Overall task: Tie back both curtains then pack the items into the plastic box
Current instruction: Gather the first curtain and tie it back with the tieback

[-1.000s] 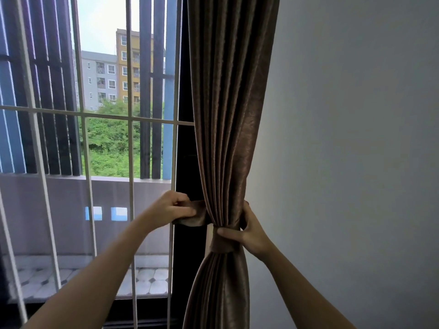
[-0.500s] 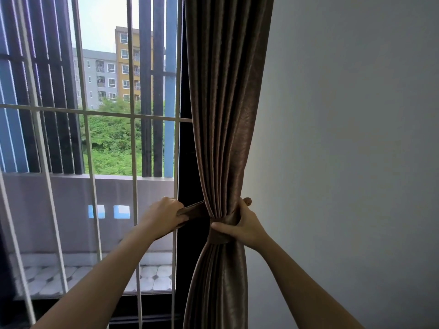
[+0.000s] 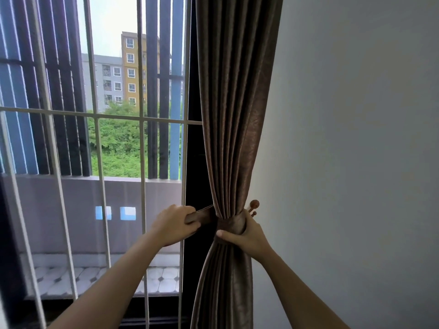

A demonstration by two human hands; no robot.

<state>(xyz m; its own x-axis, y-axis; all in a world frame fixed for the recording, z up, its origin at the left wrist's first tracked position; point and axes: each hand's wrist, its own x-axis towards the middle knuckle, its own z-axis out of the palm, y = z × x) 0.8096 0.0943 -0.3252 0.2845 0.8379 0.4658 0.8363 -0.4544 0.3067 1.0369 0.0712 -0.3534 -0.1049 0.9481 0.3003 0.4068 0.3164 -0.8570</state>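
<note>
The curtain [image 3: 232,115], brown and pleated, hangs in the middle of the view from 12 o'clock down to 6 o'clock, between the window grille [image 3: 95,115] and the grey wall [image 3: 356,138], and it is gathered to a narrow waist low in the picture. The left hand [image 3: 173,225], at 9 o'clock of this waist, has its fingers curled tight around the free end of the tieback [image 3: 202,216], which runs taut to the bundle. The right hand [image 3: 247,233] grips the bundle itself, thumb across the front and fingers behind. At about 1 o'clock of this hand, the wooden knobs of a wall hook [image 3: 254,205] show just past the fabric. I judge that the band is not yet fastened, so several things could fail. If the left hand loosens before the end reaches the hook, the band can slide off and the folds will spread open. The right hand partly covers the hook, so the end may miss it. A hard pull toward 9 o'clock could also drag the bundle away from the hook or strain the fixing. The plastic box is not in view.
</note>
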